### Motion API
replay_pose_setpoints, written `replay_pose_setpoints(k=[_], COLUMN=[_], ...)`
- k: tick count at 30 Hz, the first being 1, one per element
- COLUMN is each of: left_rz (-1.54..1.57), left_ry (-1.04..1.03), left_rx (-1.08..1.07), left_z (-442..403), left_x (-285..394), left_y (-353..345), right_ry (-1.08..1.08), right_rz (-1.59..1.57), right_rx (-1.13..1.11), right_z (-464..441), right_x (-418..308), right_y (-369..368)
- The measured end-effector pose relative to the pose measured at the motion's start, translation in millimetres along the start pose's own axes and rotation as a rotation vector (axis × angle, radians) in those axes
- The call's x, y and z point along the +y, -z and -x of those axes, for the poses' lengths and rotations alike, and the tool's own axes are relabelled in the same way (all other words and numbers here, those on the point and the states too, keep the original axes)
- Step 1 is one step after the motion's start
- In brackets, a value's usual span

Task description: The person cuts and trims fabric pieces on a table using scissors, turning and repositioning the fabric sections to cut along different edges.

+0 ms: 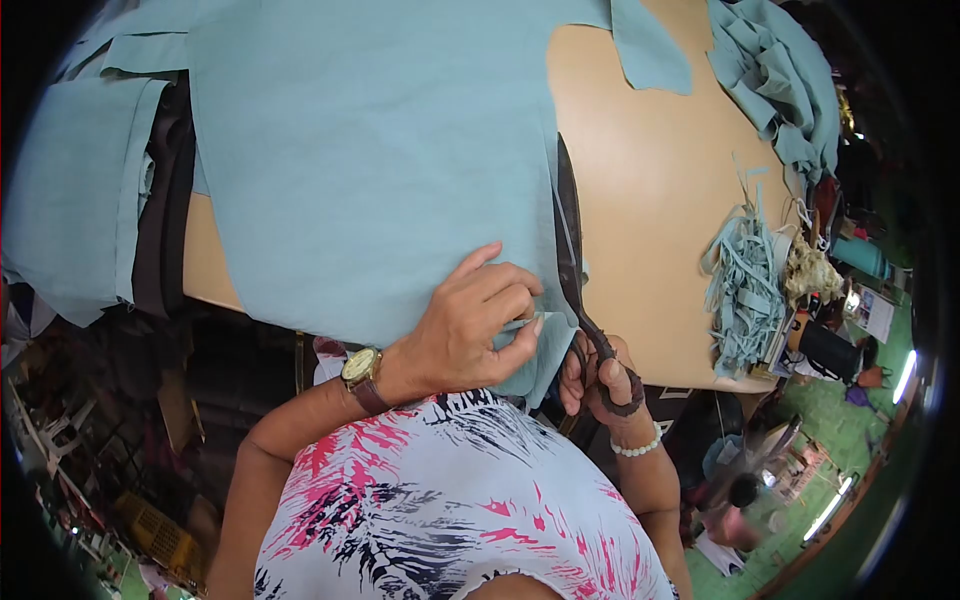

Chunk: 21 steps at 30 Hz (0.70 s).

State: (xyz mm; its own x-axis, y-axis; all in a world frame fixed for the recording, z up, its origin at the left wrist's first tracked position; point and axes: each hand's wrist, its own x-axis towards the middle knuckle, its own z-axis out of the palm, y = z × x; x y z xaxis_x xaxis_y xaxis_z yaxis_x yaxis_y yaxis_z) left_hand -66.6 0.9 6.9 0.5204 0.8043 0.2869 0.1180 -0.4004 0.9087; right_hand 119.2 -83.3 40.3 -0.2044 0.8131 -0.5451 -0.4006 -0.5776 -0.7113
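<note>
A large light blue-green cloth (370, 150) lies over the tan table (660, 200) and hangs past its front edge. My left hand (480, 318), with a watch on the wrist, rests on the cloth near its lower right corner, thumb and fingers pinching the fabric. Just to the right, my right hand (605, 385) is wrapped round the handles of large dark scissors (569, 220). The scissors' long blades point away from me along the cloth's right edge, and part of the lower handle is hidden by my fingers.
A heap of thin cloth strips (748, 290) lies at the table's right edge. Crumpled cloth (775, 75) sits at the back right. Folded cloth (75, 190) and a dark fabric band (168, 215) are at the left. A person (735, 505) is at the lower right.
</note>
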Motion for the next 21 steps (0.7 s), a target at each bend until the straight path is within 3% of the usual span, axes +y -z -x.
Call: replay_pose_setpoints(k=[9, 21], left_rz=[0.041, 0.042], left_ry=[0.018, 0.005], left_rx=[-0.006, 0.016], left_z=[0, -1], left_x=[0, -1], left_y=[1, 0], right_ry=[-0.032, -0.065], right_rz=[0.237, 0.177], right_rx=[0.084, 0.139], right_z=[-24, -27], right_x=[-21, -25], right_y=[-9, -11])
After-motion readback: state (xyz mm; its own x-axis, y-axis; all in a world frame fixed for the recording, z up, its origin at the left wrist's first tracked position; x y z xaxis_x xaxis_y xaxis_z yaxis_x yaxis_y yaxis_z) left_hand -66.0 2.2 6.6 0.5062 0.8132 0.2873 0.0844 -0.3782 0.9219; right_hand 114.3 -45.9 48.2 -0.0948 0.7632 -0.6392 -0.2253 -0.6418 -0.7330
